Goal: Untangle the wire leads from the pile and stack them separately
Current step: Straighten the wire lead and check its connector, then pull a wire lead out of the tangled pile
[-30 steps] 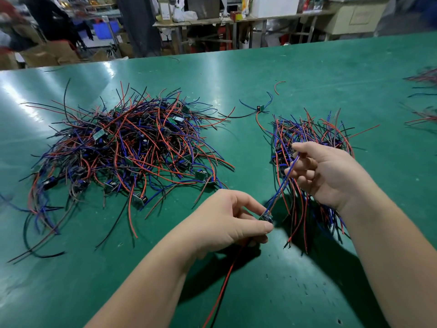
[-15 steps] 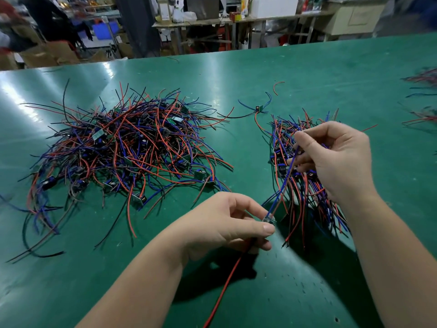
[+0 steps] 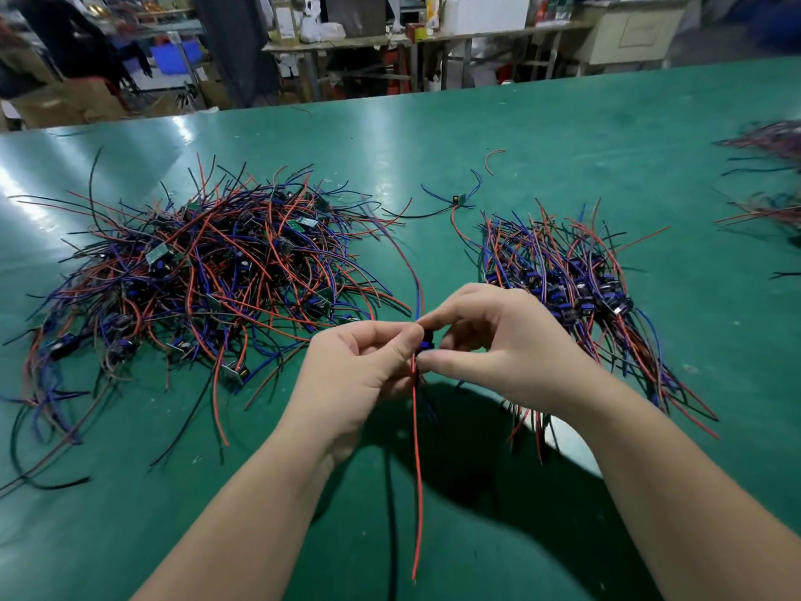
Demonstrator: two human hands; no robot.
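A big tangled pile of red, blue and black wire leads (image 3: 208, 275) with small circuit boards lies on the left of the green table. A tidier stack of sorted leads (image 3: 572, 279) lies on the right. Between them, above the table, my left hand (image 3: 359, 375) and my right hand (image 3: 511, 349) meet and both pinch one small lead module (image 3: 427, 338). Its red wire (image 3: 417, 470) hangs straight down toward me, and a blue wire rises from it behind my fingers.
A single loose lead (image 3: 457, 199) lies beyond the two heaps, with a short red wire scrap (image 3: 492, 158) behind it. More wire bundles (image 3: 771, 175) sit at the table's right edge. Workbenches and boxes stand past the far edge.
My right hand has left the blue wire over the sorted stack and come left to join my left hand on the module. My left hand rose a little; the red wire now hangs straight.
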